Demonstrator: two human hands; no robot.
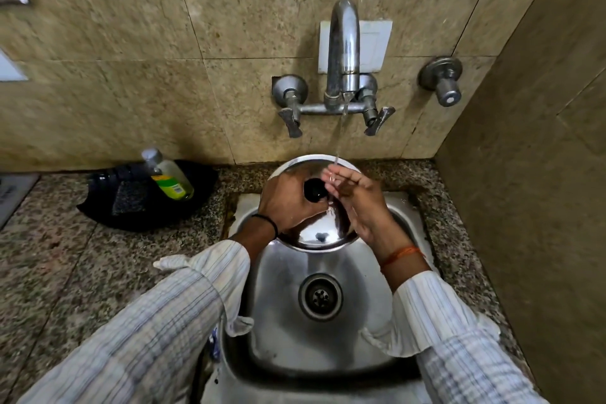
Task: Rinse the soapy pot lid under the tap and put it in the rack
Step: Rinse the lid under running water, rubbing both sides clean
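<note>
Both hands reach forward: the left hand (288, 202) curled in a grip, the right hand (359, 198) flat-fingered.

We've got one head-worn wide-angle view, looking forward and steeply down, close over the sink (328, 338); tap (342, 52) and tiled wall (131, 43) far, sleeves near, counter (65, 272) left.

Steel pot lid (323, 234) under the running tap (342, 52)

The round, shiny lid with its black knob (314, 189) sits held above the sink basin, top side up, a thin stream of water (339, 138) falling onto its far edge.
</note>
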